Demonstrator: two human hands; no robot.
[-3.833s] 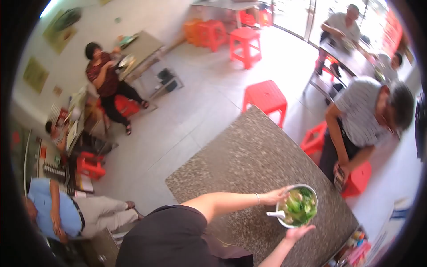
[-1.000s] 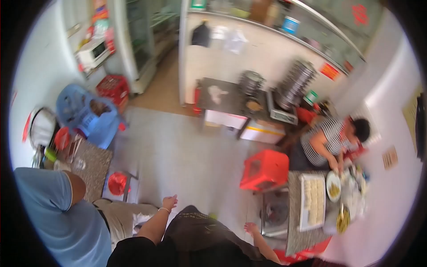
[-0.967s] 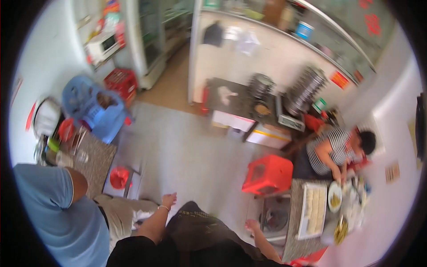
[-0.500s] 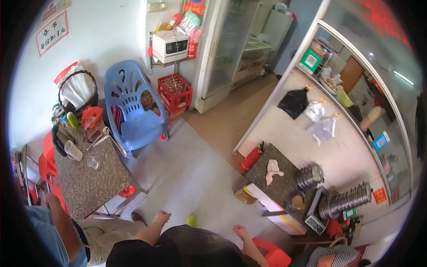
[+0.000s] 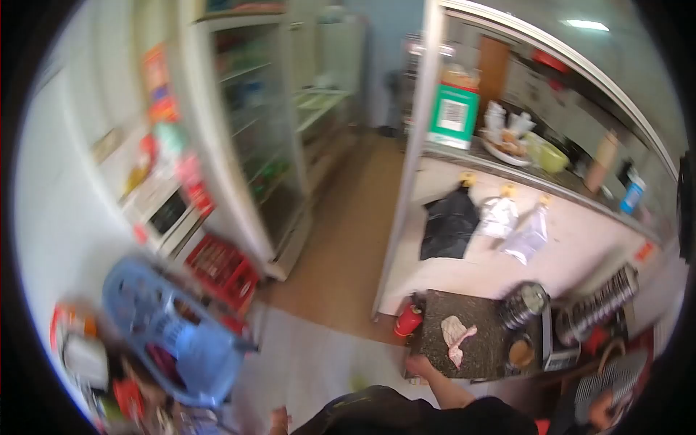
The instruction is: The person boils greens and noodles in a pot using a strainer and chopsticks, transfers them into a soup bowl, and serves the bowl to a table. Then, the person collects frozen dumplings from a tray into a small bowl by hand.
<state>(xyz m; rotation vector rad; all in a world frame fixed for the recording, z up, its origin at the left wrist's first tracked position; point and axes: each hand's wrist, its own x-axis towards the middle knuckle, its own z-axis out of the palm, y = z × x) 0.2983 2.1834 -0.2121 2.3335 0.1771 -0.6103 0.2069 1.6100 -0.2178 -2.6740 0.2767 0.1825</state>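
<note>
My right hand (image 5: 418, 365) is at the near left corner of the dark speckled table (image 5: 438, 304); whether it touches the edge I cannot tell. Its fingers are smeared by motion. Low in the view, my left hand (image 5: 280, 419) hangs over the floor, blurred and partly cut off, with no thing visible in it. A crumpled pinkish-white cloth (image 5: 455, 337) lies on the table just beyond my right hand. To its right stand a stack of round metal tins (image 5: 523, 304) and a container with brown contents (image 5: 520, 354).
A red fire extinguisher (image 5: 409, 319) stands left of the table. A blue plastic chair (image 5: 177, 337) and a red crate (image 5: 221, 268) are on the left, near a glass-door fridge (image 5: 261, 145). Bags (image 5: 451, 221) hang below the counter window. A person in stripes (image 5: 605, 384) is at lower right.
My view has swung right and closer to the speckled table. My right hand has come to the table's corner; my left hand is lower in view. The stone-topped table on the left has mostly left the view.
</note>
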